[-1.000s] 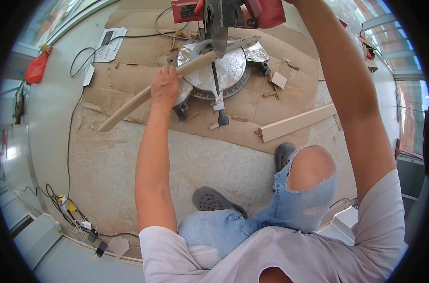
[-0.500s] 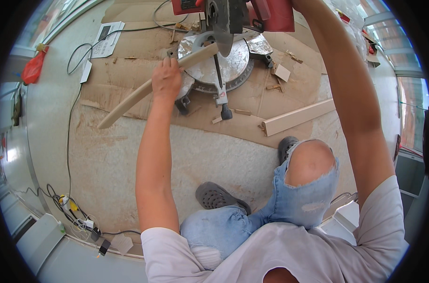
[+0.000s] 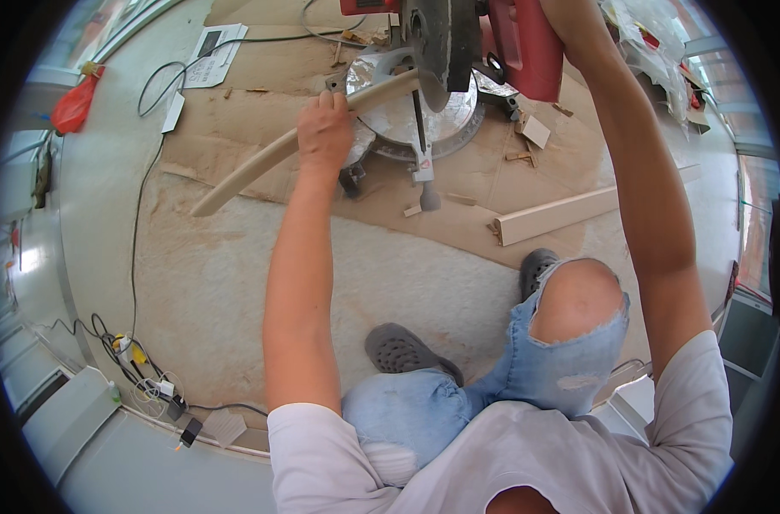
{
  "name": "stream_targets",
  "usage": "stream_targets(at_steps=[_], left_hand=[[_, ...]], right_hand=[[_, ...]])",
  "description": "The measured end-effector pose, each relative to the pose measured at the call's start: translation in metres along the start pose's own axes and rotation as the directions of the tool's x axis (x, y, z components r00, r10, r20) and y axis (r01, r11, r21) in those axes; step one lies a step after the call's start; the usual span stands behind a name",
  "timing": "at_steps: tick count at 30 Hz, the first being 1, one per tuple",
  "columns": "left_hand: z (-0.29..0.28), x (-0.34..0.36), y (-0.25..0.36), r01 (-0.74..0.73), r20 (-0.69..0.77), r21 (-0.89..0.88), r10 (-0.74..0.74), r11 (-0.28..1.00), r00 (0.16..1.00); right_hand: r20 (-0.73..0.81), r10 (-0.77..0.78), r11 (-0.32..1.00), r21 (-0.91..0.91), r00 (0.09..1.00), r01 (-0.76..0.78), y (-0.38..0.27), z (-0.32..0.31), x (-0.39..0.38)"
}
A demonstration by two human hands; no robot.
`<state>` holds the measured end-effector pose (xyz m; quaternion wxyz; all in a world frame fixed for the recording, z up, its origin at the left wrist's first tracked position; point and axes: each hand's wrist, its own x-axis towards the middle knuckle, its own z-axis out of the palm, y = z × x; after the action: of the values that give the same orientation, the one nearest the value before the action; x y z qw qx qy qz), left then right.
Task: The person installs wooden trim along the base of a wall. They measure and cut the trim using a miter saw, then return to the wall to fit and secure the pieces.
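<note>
My left hand is closed over a long, pale wooden moulding strip. The strip's far end lies on the round metal table of a miter saw, beside the blade and its dark guard. At the top edge, my right hand grips the saw's red handle; its fingers are mostly hidden behind the handle and the frame edge. Whether the blade touches the wood I cannot tell.
Cardboard covers the floor under the saw, with several wood offcuts scattered about. Another wooden length lies at right. A black cable runs along the left. A red bag sits far left. My shoes are close by.
The whole view has shifted slightly. The saw's red handle and head have swung toward me along with my right hand. My left hand stays on the strip.
</note>
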<state>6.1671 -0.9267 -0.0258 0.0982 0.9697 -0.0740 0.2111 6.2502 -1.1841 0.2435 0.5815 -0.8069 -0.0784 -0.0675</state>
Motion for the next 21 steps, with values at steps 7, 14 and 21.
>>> stream_targets(at_steps=[7, 14, 21], left_hand=[[0.003, 0.003, 0.002, -0.025, -0.017, 0.016, 0.025, 1.000, 1.000], [0.008, 0.003, 0.001, -0.022, -0.024, 0.023, 0.022, 1.000, 0.999], [0.001, 0.003, 0.005, -0.011, -0.006, 0.010, 0.011, 1.000, 1.000]], right_hand=[[-0.115, -0.024, 0.995, 0.093, 0.993, 0.035, 0.017, 0.007, -0.047], [-0.064, -0.022, 0.999, -0.028, 0.998, 0.020, 0.060, -0.005, -0.085], [-0.048, -0.083, 0.996, -0.028, 0.995, 0.082, 0.091, -0.002, -0.123]])
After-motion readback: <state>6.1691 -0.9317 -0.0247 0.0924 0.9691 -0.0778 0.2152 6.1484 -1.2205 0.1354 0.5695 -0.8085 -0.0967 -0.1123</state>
